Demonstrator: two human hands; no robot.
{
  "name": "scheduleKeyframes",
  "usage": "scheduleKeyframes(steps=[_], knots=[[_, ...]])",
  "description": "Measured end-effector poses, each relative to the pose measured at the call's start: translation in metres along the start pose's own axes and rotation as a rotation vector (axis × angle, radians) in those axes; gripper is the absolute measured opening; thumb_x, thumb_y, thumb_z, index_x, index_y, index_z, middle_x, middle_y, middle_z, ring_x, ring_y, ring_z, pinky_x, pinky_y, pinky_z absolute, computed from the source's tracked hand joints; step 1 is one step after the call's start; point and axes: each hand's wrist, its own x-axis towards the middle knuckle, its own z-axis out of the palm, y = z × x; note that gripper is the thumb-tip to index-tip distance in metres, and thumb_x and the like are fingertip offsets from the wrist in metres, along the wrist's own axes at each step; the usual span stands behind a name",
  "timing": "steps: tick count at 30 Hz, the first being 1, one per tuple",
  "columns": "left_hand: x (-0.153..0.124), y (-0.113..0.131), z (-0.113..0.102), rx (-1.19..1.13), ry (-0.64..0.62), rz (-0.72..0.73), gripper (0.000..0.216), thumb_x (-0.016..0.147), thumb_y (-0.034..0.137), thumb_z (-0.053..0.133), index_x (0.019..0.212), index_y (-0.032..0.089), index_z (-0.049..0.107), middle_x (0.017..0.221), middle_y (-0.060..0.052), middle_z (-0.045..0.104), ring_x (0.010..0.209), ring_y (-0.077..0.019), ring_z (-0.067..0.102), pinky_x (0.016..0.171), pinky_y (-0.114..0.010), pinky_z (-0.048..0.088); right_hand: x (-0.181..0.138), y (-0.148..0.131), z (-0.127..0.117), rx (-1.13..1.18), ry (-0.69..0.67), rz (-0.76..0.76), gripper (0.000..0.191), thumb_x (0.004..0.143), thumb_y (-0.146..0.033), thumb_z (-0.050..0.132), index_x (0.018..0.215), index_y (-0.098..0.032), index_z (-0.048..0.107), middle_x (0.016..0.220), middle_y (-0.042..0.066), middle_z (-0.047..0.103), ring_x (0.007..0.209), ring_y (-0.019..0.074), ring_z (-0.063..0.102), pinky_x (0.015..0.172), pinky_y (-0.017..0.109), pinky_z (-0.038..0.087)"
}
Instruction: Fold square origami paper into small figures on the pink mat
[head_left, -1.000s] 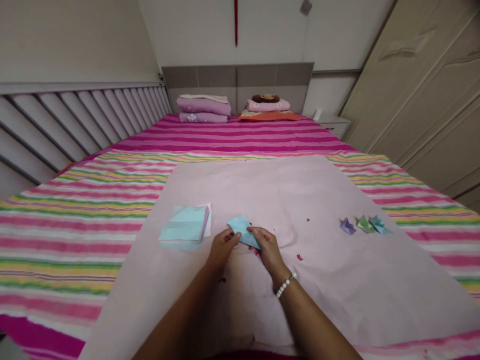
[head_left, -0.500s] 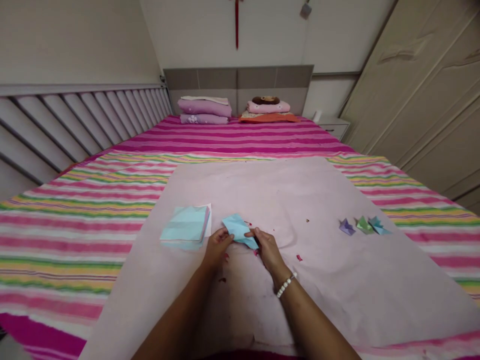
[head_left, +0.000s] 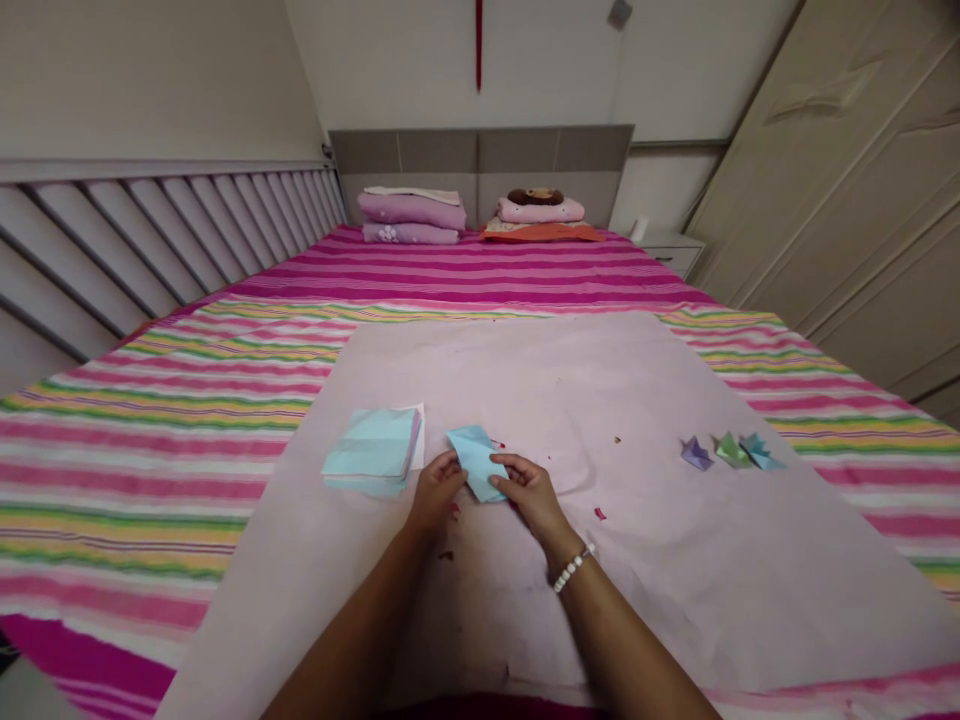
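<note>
Gripping from both sides, the person's two hands are holding a piece of blue paper (head_left: 478, 460). In the head view, the only one, it is lying over the middle of the mat (head_left: 465, 370), a little nearer the left edge than the right. Whether its lower edge is touching the mat is hard to tell.

The left hand (head_left: 435, 494) is pinching the paper's left side, thumb on top and fingers close together. The right hand (head_left: 534, 496) is holding the right side, with thumb and forefinger spreading slightly apart on its face; the fingers behind are not showing.

The step seems to be shaping or creasing the paper, and that is calling for a light, even grip. While the left fingers are steadying one side, the right thumb should be lining up the edges before pressing, since pressing early is risking a skewed crease. Resting the paper flat on the mat would be giving a firmer backing, away from the red scrap (head_left: 600, 514).

Near the mat's left edge a paper stack (head_left: 371, 447) is lying; towards the right edge a purple folded shape (head_left: 697, 455), a green folded shape (head_left: 730, 451) and a blue folded shape (head_left: 761, 452) are sitting in a row.
</note>
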Motion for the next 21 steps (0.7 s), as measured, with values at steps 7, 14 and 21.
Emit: scheduleKeyframes(steps=[7,14,21], knots=[[-0.001,-0.001,0.003,0.056,-0.033,0.006,0.031,0.064,0.034,0.076,0.086,0.014,0.070,0.079,-0.006,0.074,0.075,-0.0209,0.067,0.075,-0.034,0.052,0.001,0.003,0.000,-0.051,-0.004,-0.027,0.034,0.059,-0.024,0.081,0.092,-0.025,0.074,0.093,0.003,0.074,0.079,0.0194,0.065,0.072,0.033,0.053],[0.002,-0.010,-0.002,0.060,-0.030,0.014,0.040,0.061,0.029,0.078,0.096,0.013,0.067,0.076,-0.005,0.072,0.074,-0.0196,0.067,0.074,-0.033,0.052,0.000,0.004,-0.001,-0.045,-0.004,-0.032,0.040,0.058,-0.023,0.082,0.097,-0.025,0.072,0.098,0.003,0.073,0.087,0.0209,0.066,0.076,0.035,0.054],[0.003,-0.009,-0.001,0.046,-0.004,0.039,0.047,0.060,0.026,0.077,0.104,0.014,0.064,0.093,-0.009,0.072,0.080,-0.0178,0.066,0.077,-0.033,0.051,0.001,0.004,-0.001,-0.051,0.007,-0.052,0.047,0.059,-0.021,0.081,0.104,-0.027,0.070,0.110,0.003,0.069,0.100,0.0217,0.063,0.087,0.038,0.051]])
